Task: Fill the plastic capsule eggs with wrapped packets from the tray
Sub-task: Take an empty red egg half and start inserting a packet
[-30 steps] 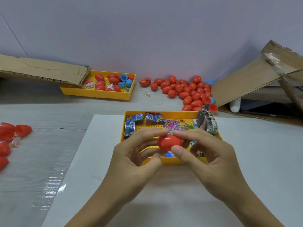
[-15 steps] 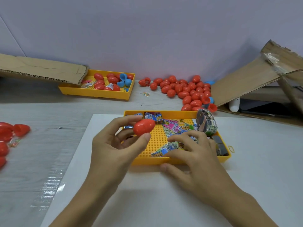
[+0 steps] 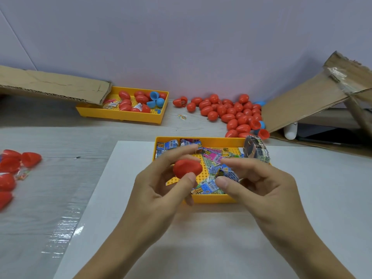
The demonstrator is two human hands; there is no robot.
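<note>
The left hand (image 3: 161,190) held a red egg (image 3: 187,168) between thumb and fingertips, raised over the left part of the near tray (image 3: 211,199). A second before, both hands had pressed on that egg together, seemingly closing it; half a second before, the left hand had carried it off to the left while the right reached into the tray. By this moment the egg had come back toward the middle, and the right hand (image 3: 259,184) had risen from the tray with a wrapped packet (image 3: 226,174) pinched between thumb and forefinger, just beside the egg but not touching it. The picture was blurred there, so I could not tell whether the egg was shut or open.

More packets (image 3: 211,158) lay loose in the tray, with a folded strip of them (image 3: 256,150) propped at its far right corner. On the bench (image 3: 50,141), a heap of eggs (image 3: 231,113) sat by the wall, a far tray (image 3: 120,115) held some more, and others lay at the left edge (image 3: 12,168).

Judging by this, one packet was in hand and about to meet an egg, with loading as the likely next step.
</note>
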